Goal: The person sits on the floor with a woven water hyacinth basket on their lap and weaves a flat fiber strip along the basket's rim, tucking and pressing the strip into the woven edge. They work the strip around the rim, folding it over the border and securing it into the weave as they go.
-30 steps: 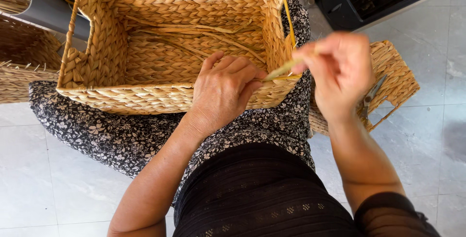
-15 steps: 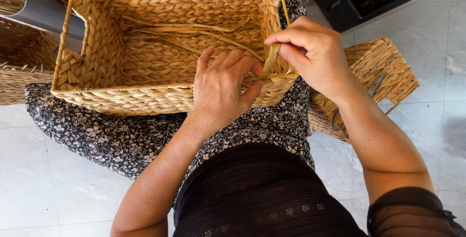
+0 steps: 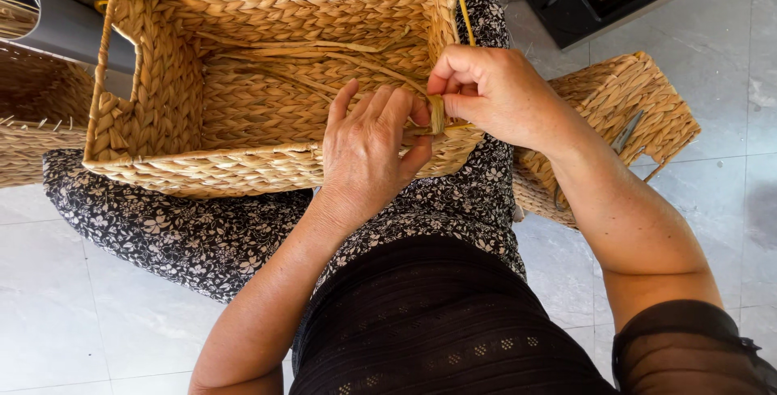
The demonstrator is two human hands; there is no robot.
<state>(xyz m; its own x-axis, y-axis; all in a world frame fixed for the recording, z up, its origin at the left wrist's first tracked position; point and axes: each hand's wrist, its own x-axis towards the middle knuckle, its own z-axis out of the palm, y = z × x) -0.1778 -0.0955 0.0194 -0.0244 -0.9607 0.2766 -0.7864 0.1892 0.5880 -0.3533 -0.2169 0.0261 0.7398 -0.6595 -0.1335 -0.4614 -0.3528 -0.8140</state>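
Straw basket point(image 3: 243, 120) rectangular, braided; right hand point(image 3: 494, 95) grip pinching strand point(image 3: 438, 114), left hand point(image 3: 368, 152) pressing rim.

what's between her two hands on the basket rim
A folded straw strand, pinched by the right hand against the left hand, at the near rim of the basket. Head view.

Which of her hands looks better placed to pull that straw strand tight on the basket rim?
Probably the right hand: its fingers already pinch the straw strand at the rim of the woven basket. The left hand lies flat over the rim beside it, bracing rather than gripping.
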